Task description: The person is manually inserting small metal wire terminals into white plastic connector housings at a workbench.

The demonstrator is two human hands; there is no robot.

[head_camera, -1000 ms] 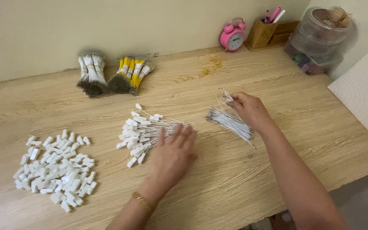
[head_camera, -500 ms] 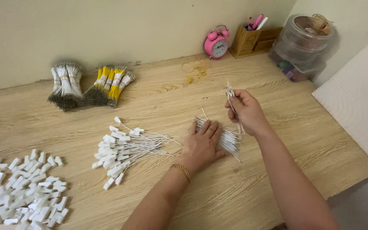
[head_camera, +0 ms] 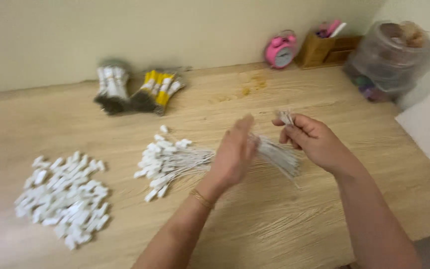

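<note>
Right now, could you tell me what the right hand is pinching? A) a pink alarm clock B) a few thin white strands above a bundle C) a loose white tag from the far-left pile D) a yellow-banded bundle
B: the right hand pinches the ends of thin white strands, with the bundle fanned beneath it; the clock stands far off by the wall.

Two hands work over the table: one left hand point(head_camera: 235, 154) and one right hand point(head_camera: 312, 139). Two heaps of white tags lie there, one loose pile point(head_camera: 63, 197) at eight o'clock and one stringed bunch point(head_camera: 167, 159) near the centre. Two banded bundles point(head_camera: 138, 89) sit at eleven o'clock. One pink clock point(head_camera: 280, 50), one wooden box point(head_camera: 324, 47) and one clear jar point(head_camera: 389, 60) stand around one o'clock.
</note>
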